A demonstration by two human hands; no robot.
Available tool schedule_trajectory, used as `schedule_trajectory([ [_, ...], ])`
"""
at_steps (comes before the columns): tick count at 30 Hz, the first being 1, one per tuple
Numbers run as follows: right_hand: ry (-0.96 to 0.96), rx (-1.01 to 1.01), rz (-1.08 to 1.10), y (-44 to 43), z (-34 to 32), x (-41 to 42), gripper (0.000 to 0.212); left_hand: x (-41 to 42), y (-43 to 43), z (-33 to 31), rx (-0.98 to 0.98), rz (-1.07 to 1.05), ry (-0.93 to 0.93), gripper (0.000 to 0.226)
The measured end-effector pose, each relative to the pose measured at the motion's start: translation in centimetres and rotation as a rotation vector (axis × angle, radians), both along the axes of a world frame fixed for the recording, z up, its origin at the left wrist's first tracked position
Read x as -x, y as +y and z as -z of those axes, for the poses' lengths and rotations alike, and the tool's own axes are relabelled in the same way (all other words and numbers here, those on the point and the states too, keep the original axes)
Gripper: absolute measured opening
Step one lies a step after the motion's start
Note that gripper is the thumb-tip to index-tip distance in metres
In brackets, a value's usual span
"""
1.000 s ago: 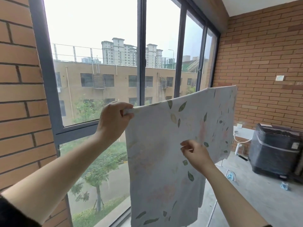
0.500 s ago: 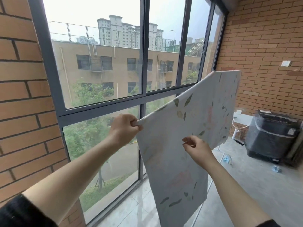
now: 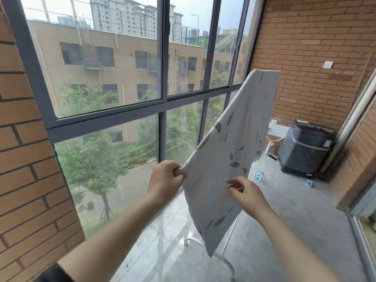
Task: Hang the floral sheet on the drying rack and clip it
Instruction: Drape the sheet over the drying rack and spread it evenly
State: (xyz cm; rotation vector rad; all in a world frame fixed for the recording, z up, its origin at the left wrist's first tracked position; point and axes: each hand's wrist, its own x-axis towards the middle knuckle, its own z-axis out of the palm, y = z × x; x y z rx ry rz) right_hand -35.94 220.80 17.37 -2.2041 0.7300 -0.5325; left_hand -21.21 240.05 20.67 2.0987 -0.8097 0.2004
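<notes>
Floral sheet point(image 3: 234, 155) lowered, dark appliance point(image 3: 305, 147) beyond

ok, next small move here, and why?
Probably raise the left hand to level the top edge of the floral sheet: it slopes down from the draped far corner to the pinched near corner. The right hand pinches its face.

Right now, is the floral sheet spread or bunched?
Spread: the floral sheet stretches flat from its raised far end to the left hand, which pinches its near corner.
</notes>
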Motion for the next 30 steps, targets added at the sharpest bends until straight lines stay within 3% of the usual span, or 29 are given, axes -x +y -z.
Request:
schedule_trajectory([
  [16,-0.090,-0.059,0.128,-5.2,0.2,9.1,0.012,8.6,-8.4,2.6,0.047,0.248,0.122,0.004],
  [24,-0.227,-0.102,0.244,-14.4,0.9,20.1,0.023,19.2,-20.8,3.1,0.026,0.383,0.225,0.009],
  [30,-0.281,-0.153,0.350,-21.0,2.2,26.4,0.011,24.8,-28.8,4.2,0.067,0.460,0.333,0.008],
])
